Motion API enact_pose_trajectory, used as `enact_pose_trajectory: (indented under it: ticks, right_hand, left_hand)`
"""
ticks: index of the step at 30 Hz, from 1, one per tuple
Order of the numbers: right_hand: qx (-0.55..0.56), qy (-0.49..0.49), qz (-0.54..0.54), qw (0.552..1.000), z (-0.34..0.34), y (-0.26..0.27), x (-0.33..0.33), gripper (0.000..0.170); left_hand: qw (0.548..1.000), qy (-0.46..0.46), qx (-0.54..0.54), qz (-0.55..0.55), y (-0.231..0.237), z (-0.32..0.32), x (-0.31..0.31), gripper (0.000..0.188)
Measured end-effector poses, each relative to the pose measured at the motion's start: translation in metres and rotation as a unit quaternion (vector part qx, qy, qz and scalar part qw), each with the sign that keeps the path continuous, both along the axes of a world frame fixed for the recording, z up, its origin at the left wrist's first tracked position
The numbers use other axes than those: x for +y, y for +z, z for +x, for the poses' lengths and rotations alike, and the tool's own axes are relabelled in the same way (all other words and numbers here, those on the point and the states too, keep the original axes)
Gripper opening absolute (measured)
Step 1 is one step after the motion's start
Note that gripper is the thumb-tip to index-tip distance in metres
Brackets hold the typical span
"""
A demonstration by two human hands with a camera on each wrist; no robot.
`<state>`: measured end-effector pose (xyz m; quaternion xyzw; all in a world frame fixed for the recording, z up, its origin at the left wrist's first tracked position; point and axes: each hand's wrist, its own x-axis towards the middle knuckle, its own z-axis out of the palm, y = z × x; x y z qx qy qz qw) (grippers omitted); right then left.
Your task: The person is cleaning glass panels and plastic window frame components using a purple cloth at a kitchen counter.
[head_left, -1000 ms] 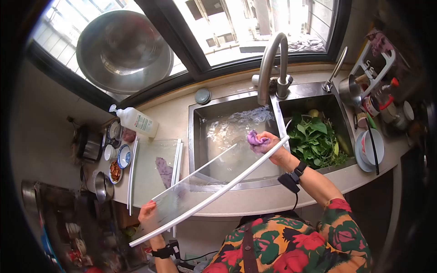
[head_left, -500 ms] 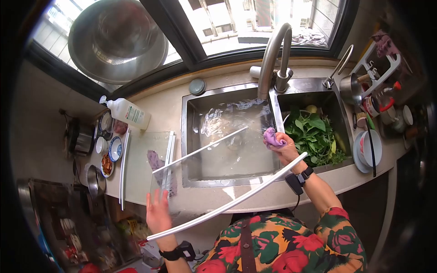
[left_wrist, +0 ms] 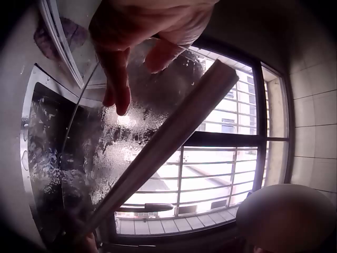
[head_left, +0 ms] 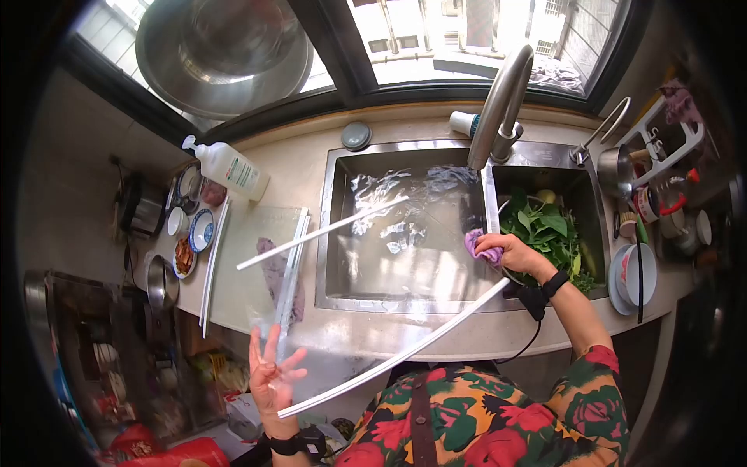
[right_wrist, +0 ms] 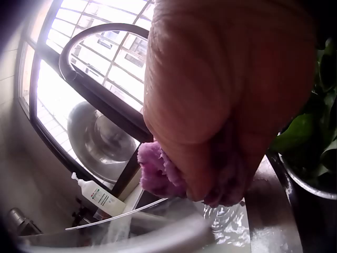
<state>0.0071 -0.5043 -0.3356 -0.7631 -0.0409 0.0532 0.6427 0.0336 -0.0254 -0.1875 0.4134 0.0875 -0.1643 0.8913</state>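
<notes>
A wet clear glass panel edged with white strips spans from my left hand across the front of the sink. Its near strip runs close to my body, and its far strip overlaps the sink in the head view. My left hand is at the panel's left end, fingers spread, with the glass edge close by in the left wrist view. My right hand bunches a purple cloth beside the sink divider, just beyond the panel's right end. In the right wrist view, the cloth pokes out between thumb and fingers.
The left basin contains water under a tall faucet; leafy greens fill the right one. Another white-edged panel lies on the counter with a purple cloth. A pump bottle, small dishes and stacked bowls stand around.
My left hand has loosened from the panel's left edge and spread its fingers. The panel's far strip has swung up and away. My right hand has carried the cloth right, towards the divider.
</notes>
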Motion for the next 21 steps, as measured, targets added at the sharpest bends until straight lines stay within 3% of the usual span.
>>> enact_pose_trajectory:
  ticks: [1,3,4,9,11,13,15,20,21]
  right_hand:
    - [0.001,0.003,0.000,1.000,0.001,0.002,0.002,0.024]
    - [0.069,-0.082,-0.043,0.993,0.005,0.008,0.011,0.028]
    - [0.148,-0.092,-0.014,0.985,0.008,0.009,0.015,0.033]
    - [0.124,-0.164,-0.073,0.976,0.037,-0.004,0.053,0.036]
    - [0.150,-0.176,-0.158,0.960,0.048,-0.030,0.067,0.036]
    - [0.137,-0.155,-0.152,0.966,0.050,-0.071,0.082,0.041]
    - [0.151,-0.102,-0.214,0.960,0.051,-0.091,0.106,0.047]
    - [0.133,-0.061,-0.181,0.973,0.040,-0.063,0.161,0.059]
    - [0.067,-0.051,-0.192,0.978,0.034,-0.057,0.174,0.060]
  left_hand:
    - [0.999,-0.014,-0.025,0.023,0.001,0.001,-0.001,0.076]
    - [0.997,-0.029,-0.052,0.048,0.007,0.007,-0.006,0.076]
    - [0.997,-0.006,-0.044,0.061,0.011,0.010,-0.011,0.076]
    - [0.984,0.013,-0.066,0.167,0.018,0.023,-0.041,0.081]
    - [0.981,0.012,-0.066,0.182,0.020,0.029,-0.058,0.084]
    - [0.982,-0.014,-0.067,0.177,0.011,0.035,-0.069,0.088]
    - [0.986,-0.021,-0.056,0.159,-0.002,0.041,-0.073,0.088]
    - [0.985,-0.092,-0.007,0.143,-0.030,0.051,-0.094,0.077]
    - [0.985,-0.095,-0.004,0.143,-0.035,0.051,-0.097,0.077]
